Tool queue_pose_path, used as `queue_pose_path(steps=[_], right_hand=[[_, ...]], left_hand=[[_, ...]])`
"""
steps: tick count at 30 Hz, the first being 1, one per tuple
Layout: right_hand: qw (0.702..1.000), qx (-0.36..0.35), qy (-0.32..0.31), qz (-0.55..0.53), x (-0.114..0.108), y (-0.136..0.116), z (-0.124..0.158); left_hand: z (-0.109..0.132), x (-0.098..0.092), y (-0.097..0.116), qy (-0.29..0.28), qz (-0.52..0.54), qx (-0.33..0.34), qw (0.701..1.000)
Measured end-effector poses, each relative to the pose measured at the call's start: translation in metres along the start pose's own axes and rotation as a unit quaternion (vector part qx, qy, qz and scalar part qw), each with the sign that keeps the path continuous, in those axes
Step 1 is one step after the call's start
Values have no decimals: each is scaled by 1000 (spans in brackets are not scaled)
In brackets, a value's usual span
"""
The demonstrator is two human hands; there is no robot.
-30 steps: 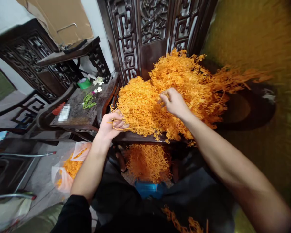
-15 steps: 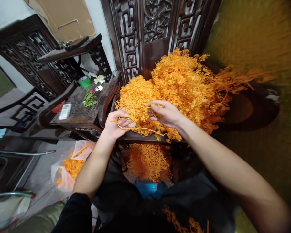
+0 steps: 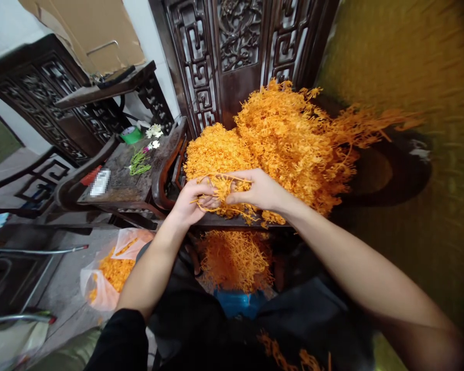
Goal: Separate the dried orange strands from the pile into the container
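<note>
My left hand (image 3: 188, 202) is closed on a thin orange flower sprig (image 3: 223, 184), its stem trailing from the fingers. Close beside it, my right hand (image 3: 260, 189) has its thumb and fingers pinched around the same sprig's florets. Both hands hover over the front edge of a dark wooden seat. Behind them sits a rounded heap of small orange florets (image 3: 216, 147). A larger pile of orange flower stems (image 3: 294, 139) leans to the right of that heap. Below the seat edge, bare orange stalks (image 3: 235, 257) stand above a blue container (image 3: 239, 304) between my legs.
A carved chair back (image 3: 239, 82) rises behind the flowers. To the left, a dark side table (image 3: 126, 178) carries green tape (image 3: 131, 135), white flowers and green stems. On the floor lies a plastic bag (image 3: 90, 281) with orange florets. Orange bits rest on my lap.
My right hand has moved left and closed in on my left hand, with the sprig now bunched between them. The camera view has shifted slightly.
</note>
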State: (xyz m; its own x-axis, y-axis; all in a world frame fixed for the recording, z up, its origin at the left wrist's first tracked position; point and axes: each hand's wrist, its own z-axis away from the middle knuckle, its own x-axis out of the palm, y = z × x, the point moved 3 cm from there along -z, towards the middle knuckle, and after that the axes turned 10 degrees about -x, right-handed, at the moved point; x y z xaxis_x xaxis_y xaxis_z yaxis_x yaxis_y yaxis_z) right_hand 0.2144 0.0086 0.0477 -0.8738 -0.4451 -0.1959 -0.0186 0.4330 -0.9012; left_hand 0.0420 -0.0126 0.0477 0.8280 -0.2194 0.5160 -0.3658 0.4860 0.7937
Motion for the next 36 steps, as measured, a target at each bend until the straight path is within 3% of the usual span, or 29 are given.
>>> queue_pose_path(steps=[2, 5, 7, 10, 15, 18, 19, 22, 24, 29, 33, 36], right_hand=[[1000, -9, -22, 10, 7, -1, 3], [996, -32, -8, 89, 11, -4, 8], [990, -47, 11, 130, 8, -8, 10], [992, -50, 53, 102, -2, -10, 10], [981, 20, 192, 22, -43, 16, 6], [939, 57, 338, -24, -84, 36, 12], [933, 63, 350, -58, -93, 41, 14], [952, 88, 256, -144, -94, 44, 16], [960, 106, 186, -178, -77, 38, 17], [956, 137, 91, -244, -35, 17, 14], [958, 104, 73, -258, -28, 16, 9], [966, 82, 75, -235, -28, 18, 9]], left_hand=[[-2, 4, -2, 29, -20, 25, 999], [-5, 7, -5, 57, -29, 39, 997], [-6, 10, -5, 43, -29, 38, 998], [-6, 15, -5, -6, -23, 31, 999], [-1, 12, 3, -5, -4, 10, 1000], [8, -3, 20, 25, 17, 69, 997], [11, -8, 24, 32, 23, 84, 996], [13, -16, 26, 24, 30, 59, 998], [11, -16, 21, 5, 31, 27, 999], [6, -11, 14, -13, 40, 12, 999], [5, -14, 17, -9, 37, 33, 999], [4, -18, 22, 29, 10, 98, 995]])
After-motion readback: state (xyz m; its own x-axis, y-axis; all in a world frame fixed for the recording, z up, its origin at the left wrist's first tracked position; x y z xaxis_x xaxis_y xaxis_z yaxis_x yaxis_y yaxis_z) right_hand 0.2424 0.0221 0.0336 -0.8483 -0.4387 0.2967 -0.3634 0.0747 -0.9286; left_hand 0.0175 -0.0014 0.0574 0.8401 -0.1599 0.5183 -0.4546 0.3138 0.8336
